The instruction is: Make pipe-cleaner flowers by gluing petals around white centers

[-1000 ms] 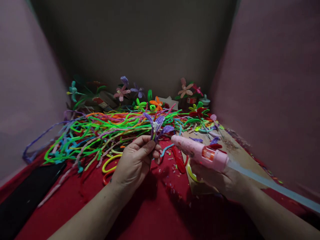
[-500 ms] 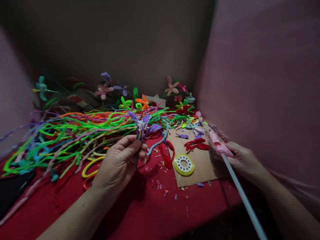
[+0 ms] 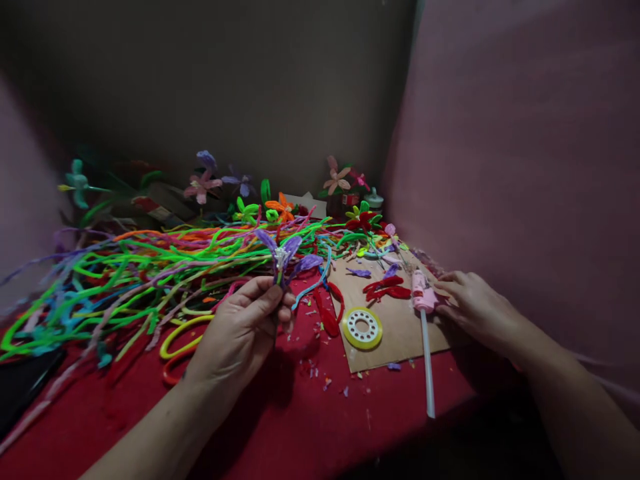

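Note:
A purple pipe-cleaner flower [image 3: 281, 257] with white stamens at its centre stands upright in my left hand [image 3: 245, 327]. Thumb and fingers pinch it at the base, and one petal leans out to the right. At the right edge of the cardboard lies a pink hot glue gun [image 3: 423, 292], its long clear glue stick [image 3: 427, 363] sticking out toward me. My right hand [image 3: 483, 310] is beside the gun's handle with its fingers stretched out. Whether the fingertips still touch the handle is hard to see.
Many coloured pipe cleaners [image 3: 150, 260] spread across the red tablecloth [image 3: 310, 427]. On the cardboard [image 3: 385, 347] are a yellow tape roll [image 3: 363, 327] and red petal pieces [image 3: 386, 288]. Yellow-handled scissors [image 3: 175, 340] lie left. Finished flowers [image 3: 203, 185] stand behind, near the walls.
My right hand has brought the glue gun left and down onto the cardboard, turning its stick toward me, and its fingers have loosened. The left hand still holds the flower.

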`<state>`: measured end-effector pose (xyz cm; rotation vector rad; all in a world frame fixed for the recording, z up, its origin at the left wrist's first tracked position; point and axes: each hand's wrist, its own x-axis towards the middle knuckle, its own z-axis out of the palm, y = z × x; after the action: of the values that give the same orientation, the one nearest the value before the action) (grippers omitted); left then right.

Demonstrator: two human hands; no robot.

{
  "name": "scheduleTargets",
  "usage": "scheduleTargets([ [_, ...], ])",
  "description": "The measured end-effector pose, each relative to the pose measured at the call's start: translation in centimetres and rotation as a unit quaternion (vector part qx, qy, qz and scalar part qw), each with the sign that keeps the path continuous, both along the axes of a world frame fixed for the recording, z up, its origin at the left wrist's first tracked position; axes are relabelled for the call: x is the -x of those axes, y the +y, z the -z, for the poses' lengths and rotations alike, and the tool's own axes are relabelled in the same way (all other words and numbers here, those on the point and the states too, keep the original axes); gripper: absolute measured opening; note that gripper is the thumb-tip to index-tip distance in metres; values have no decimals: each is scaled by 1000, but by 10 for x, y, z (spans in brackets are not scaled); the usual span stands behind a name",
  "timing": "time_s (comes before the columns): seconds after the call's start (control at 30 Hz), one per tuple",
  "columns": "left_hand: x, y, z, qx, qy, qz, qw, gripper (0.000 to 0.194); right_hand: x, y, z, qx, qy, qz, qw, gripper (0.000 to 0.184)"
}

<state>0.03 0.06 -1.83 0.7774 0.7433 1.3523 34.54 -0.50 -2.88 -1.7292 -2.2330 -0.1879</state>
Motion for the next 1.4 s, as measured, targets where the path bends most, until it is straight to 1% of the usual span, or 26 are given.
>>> scheduleTargets([
  [0.07,-2,-4,0,3,-14,13,1000,17,30,-8,-16,-47,95,-35,994,20],
  [0.1,-3,-6,-1,6,-23,21,999,17,49,-12,-22,-31,163,-70,984,20],
  [0.13,-5,-8,-1,7,-32,31,999,17,70,-16,-27,11,240,-110,964,21],
  [0.17,-6,-11,-2,7,-40,41,998,17,91,-18,-29,74,318,-140,935,20],
  [0.2,-8,-13,-3,8,-49,47,998,17,111,-20,-30,151,391,-147,896,18],
  [0.23,-9,-16,-3,10,-55,54,997,18,129,-20,-29,214,482,-129,840,18],
  [0.27,-10,-18,-4,14,-60,59,996,18,145,-18,-26,268,561,-112,775,21],
  [0.3,-10,-20,-5,17,-65,64,996,19,158,-16,-24,290,635,-104,709,23],
  [0.33,-10,-21,-5,21,-68,69,995,20,168,-13,-21,290,695,-112,649,23],
  [0.37,-10,-23,-6,22,-71,74,994,20,177,-11,-19,285,736,-113,603,23],
  [0.4,-10,-24,-6,22,-75,79,994,19,183,-8,-17,274,767,-119,568,21],
  [0.43,-11,-24,-7,21,-77,85,993,18,187,-7,-17,266,788,-128,541,19],
  [0.47,-11,-25,-7,20,-79,91,993,16,190,-6,-17,262,798,-140,524,16],
  [0.5,-11,-25,-7,20,-80,98,992,14,193,-6,-18,262,802,-155,513,13],
  [0.53,-12,-25,-6,21,-79,106,991,13,194,-6,-19,263,803,-170,507,10],
  [0.6,-13,-26,-6,20,-80,117,990,10,197,-7,-20,262,800,-190,505,6],
  [0.7,-14,-26,-5,20,-73,124,989,11,199,-8,-19,252,798,-209,507,5],
  [0.77,-14,-26,-5,22,-55,119,991,14,198,-9,-18,243,791,-226,514,6],
  [0.83,-13,-24,-5,21,-29,103,994,16,195,-10,-19,202,786,-230,536,5],
  [0.93,-11,-20,-5,-4,9,61,998,13,190,-15,-23,129,765,-206,597,6],
  [1.0,-10,-18,-4,-29,27,42,998,9,188,-17,-27,126,743,-183,631,4],
  [1.03,-10,-17,-4,-38,32,37,998,8,188,-18,-29,132,737,-172,640,4],
  [1.1,-10,-17,-3,-43,33,33,998,8,189,-18,-31,151,733,-160,644,6],
  [1.2,-12,-19,-4,-32,36,34,998,11,193,-17,-32,174,741,-167,627,7],
  [1.27,-13,-20,-4,-28,43,36,998,12,194,-15,-31,179,741,-172,625,9],
  [1.4,-12,-21,-5,-30,55,41,997,10,195,-14,-29,170,723,-173,647,8],
])
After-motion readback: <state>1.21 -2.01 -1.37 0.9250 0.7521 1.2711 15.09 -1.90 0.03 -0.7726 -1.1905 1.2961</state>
